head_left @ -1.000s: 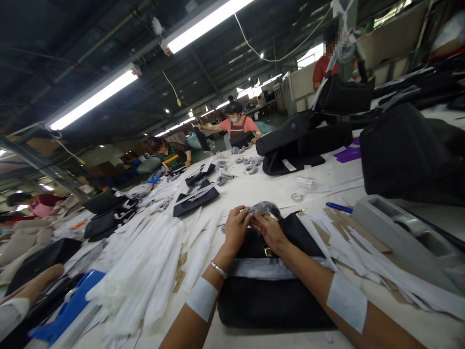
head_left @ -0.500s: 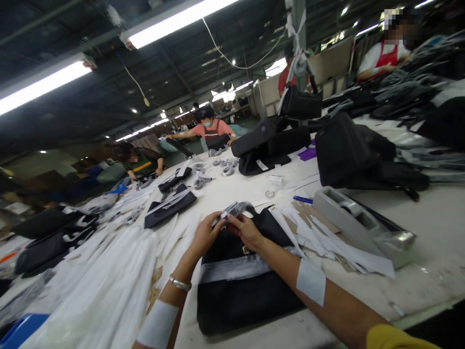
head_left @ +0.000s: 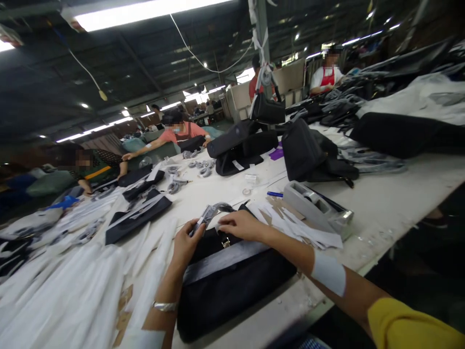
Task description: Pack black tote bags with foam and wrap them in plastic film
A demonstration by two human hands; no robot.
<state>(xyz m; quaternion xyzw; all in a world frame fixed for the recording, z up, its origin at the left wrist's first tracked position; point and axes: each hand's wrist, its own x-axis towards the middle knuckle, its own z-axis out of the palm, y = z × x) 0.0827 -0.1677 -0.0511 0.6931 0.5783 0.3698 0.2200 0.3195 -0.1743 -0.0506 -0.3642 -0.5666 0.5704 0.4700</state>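
Note:
A black bag (head_left: 236, 286) lies in front of me with a pale wrapped band across it and a small metal clasp (head_left: 225, 242). My left hand (head_left: 187, 240) is closed on a plastic-wrapped strap (head_left: 209, 215) at the bag's far edge. Just right of it, my right hand (head_left: 240, 225) rests over the bag above the clasp, its fingers bent and close together. What lies under those fingertips, if anything, is too small to make out.
A grey tape dispenser (head_left: 314, 206) and white paper strips (head_left: 290, 225) lie to the right. White sheets (head_left: 65, 291) cover the left. More black bags (head_left: 140, 215) lie farther back, where a person (head_left: 183, 133) reaches across the table.
The view has swung to the right. My right hand has parted from my left hand and the wrapped strap, which stays in my left. A person at the back left now has an arm stretched farther.

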